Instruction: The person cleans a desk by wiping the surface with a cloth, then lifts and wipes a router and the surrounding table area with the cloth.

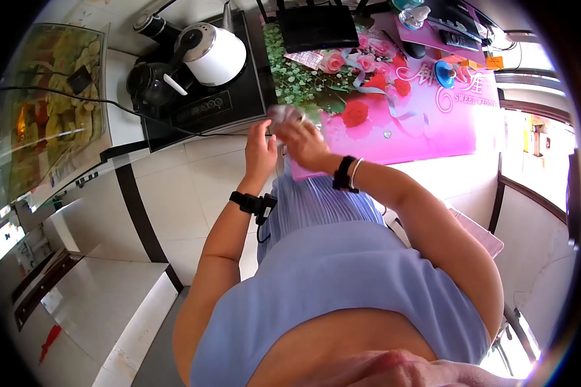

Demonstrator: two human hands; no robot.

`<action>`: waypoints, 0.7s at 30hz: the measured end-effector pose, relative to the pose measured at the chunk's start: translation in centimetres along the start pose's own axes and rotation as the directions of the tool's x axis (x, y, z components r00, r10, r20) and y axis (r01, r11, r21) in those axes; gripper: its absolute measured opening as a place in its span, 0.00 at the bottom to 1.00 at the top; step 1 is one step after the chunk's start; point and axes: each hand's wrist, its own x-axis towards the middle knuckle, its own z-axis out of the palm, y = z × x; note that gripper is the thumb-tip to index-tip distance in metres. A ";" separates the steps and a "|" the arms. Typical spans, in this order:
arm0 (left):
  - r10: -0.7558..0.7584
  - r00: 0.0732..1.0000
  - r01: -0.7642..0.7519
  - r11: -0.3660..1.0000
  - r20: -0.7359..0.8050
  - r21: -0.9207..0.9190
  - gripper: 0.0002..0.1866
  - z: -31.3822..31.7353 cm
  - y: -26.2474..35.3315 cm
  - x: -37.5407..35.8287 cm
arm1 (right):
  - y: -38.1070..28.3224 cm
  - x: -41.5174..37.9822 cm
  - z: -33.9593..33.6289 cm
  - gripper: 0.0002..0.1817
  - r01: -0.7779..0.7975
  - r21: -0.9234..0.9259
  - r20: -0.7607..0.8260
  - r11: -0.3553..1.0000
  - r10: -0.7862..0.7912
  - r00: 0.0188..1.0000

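My right hand reaches over the near left corner of the pink floral tabletop, its fingers curled and slightly smeared by motion. At its fingertips is a small greyish, see-through thing, too blurred for me to tell what it is. Close beside it, my left hand is raised with fingers stretched upward and the thumb apart, near the edge of the black stove unit. Nothing shows in the left hand. Both wrists wear black bands.
A white kettle and a dark glass pot stand on the black unit. A black router sits at the table's back, with a blue-knobbed object to the right. A cord crosses the left side.
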 end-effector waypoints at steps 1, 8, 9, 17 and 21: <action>-0.024 1.000 0.024 1.000 -0.017 0.001 0.17 0.0 0.4 -0.3 | -0.5 -1.8 0.7 0.25 0.001 0.003 -0.002 1.000 -0.001 1.000; 0.055 0.998 -0.055 0.996 0.010 0.075 0.17 1.0 1.7 -4.8 | 4.5 -11.5 -1.2 0.15 0.511 0.271 0.099 0.816 -0.552 0.828; 0.065 0.998 -0.066 0.995 0.017 0.074 0.17 1.3 2.1 -5.7 | 6.3 -13.5 -2.2 0.14 0.491 0.223 0.145 0.842 -0.527 0.838; -0.082 0.997 0.080 0.994 0.016 0.068 0.15 1.3 5.7 -12.9 | 25.6 -33.0 -7.4 0.13 -0.166 0.363 -0.325 0.917 0.292 0.899; -0.093 0.995 0.095 0.993 -0.032 0.065 0.15 -0.2 6.8 -15.6 | 33.6 -36.6 -8.1 0.12 -0.590 0.120 -0.469 0.798 0.570 0.675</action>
